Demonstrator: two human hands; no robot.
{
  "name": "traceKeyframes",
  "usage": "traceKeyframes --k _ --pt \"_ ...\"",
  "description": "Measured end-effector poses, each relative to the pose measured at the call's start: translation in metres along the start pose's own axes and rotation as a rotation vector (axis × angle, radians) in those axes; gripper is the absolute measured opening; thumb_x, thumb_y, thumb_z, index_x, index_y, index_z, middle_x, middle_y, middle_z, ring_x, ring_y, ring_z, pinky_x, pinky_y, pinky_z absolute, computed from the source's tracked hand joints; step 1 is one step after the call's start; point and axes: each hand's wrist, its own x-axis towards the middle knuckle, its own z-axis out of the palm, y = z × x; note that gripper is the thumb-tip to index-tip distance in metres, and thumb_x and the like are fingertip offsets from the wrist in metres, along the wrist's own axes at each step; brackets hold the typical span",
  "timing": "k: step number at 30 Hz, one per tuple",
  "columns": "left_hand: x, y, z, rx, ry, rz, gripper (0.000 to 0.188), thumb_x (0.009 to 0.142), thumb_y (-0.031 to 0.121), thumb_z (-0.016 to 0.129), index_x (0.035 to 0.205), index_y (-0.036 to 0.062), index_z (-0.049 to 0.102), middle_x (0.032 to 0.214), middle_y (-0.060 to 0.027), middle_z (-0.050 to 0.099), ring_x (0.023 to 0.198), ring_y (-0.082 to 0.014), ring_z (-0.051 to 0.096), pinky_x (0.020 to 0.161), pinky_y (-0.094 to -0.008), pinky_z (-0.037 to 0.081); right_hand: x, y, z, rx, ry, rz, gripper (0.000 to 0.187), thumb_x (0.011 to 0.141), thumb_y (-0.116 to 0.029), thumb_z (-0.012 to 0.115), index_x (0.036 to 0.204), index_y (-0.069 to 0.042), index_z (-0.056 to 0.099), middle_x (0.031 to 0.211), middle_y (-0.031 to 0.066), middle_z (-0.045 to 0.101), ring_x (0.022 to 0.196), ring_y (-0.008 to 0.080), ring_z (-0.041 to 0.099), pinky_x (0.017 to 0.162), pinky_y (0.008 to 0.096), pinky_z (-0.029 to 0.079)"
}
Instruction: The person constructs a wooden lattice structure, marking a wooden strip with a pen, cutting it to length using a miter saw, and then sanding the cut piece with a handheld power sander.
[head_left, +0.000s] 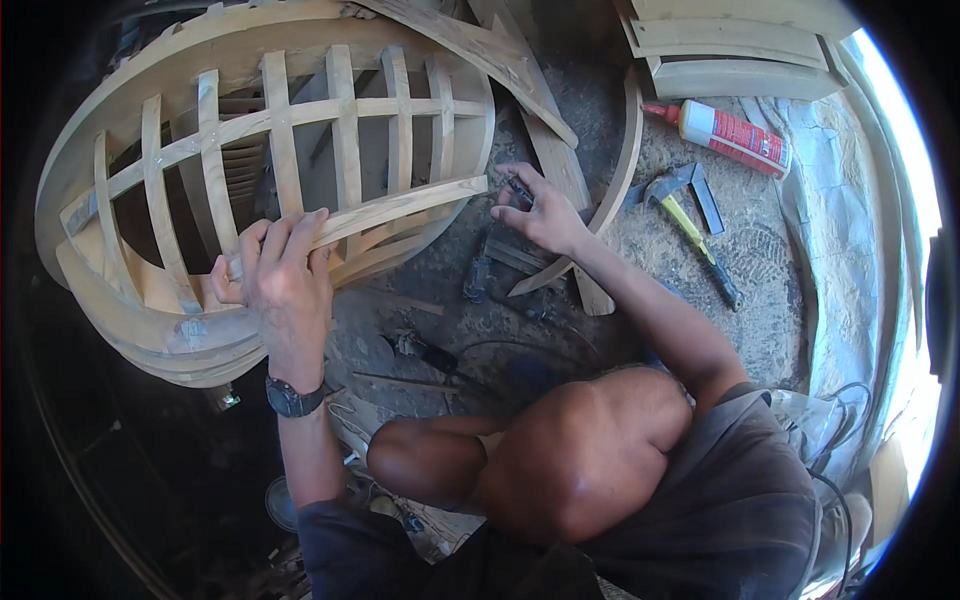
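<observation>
A curved wooden lattice frame (343, 110) with several upright slats and a cross rail fills the upper left. My left hand (285, 268), a dark watch on its wrist, is closed around a curved wooden strip (410, 203). That strip lies across the lower part of the frame's slats, and its right end sticks out toward my right hand. My right hand (548, 215) is closed, with a small dark pen-like thing (520, 192) between thumb and fingers, just beyond the strip's end. What exactly it is stays too small to make out.
On the dusty floor to the right lie a red-and-white glue bottle (738, 138), a hammer (695, 235) with a yellow-and-black handle, and a dark try square (707, 195). Loose curved wood pieces (625, 150) lie beyond my right hand. A dark power tool (425, 352) and cords are near my knees.
</observation>
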Motion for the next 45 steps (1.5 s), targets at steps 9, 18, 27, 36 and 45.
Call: traceKeyframes --k 9,18,27,36,45 --pt "0.029 0.019 0.025 -0.014 -0.039 0.07 0.034 0.082 0.01 0.077 0.113 0.0234 0.076 0.111 0.009 0.068 0.115 -0.0167 0.057 0.111 -0.057 0.016 0.041 0.046 0.029 -0.273 0.162 -0.102 0.052 0.091 -0.019 0.069 0.138 -0.008 0.049 0.111 0.023 0.069 0.104 0.044 0.067 0.089 0.0499 0.053" --pt "0.01 0.057 0.059 -0.196 0.203 -0.029 0.04 0.081 0.015 0.079 0.12 0.0127 0.072 0.128 -0.0067 0.063 0.12 -0.0246 0.057 0.11 -0.0503 0.032 0.063 0.071 0.032 -0.456 0.141 -0.371 0.05 0.084 -0.01 0.069 0.133 -0.007 0.058 0.097 0.0224 0.071 0.089 0.0406 0.07 0.078 0.0499 0.056" --pt "-0.016 0.127 0.152 -1.161 -0.134 -0.764 0.04 0.098 0.032 0.07 0.105 -0.0068 0.073 0.088 -0.0152 0.074 0.08 -0.0192 0.07 0.076 -0.0345 0.053 0.066 0.063 0.033 -0.522 0.08 -0.366 0.054 0.08 -0.008 0.069 0.133 -0.004 0.059 0.085 0.0215 0.07 0.076 0.0412 0.07 0.069 0.0498 0.057" --pt "-0.027 0.138 0.186 -0.679 0.1 -0.224 0.04 0.095 0.035 0.071 0.098 -0.0045 0.075 0.1 -0.0189 0.074 0.095 -0.0356 0.068 0.092 -0.0451 0.049 0.075 0.069 0.017 -0.416 0.06 -0.45 0.052 0.079 -0.005 0.068 0.13 -0.005 0.06 0.094 0.0218 0.072 0.084 0.0421 0.07 0.074 0.0502 0.057" --pt "-0.018 0.156 0.196 -0.829 0.214 -0.661 0.048 0.096 0.029 0.071 0.125 -0.0077 0.062 0.126 -0.0286 0.064 0.122 -0.0394 0.058 0.103 -0.0479 0.045 0.081 0.063 0.015 -0.456 -0.019 -0.465 0.051 0.08 -0.006 0.07 0.13 -0.005 0.06 0.097 0.0216 0.072 0.087 0.0427 0.069 0.077 0.0504 0.056"
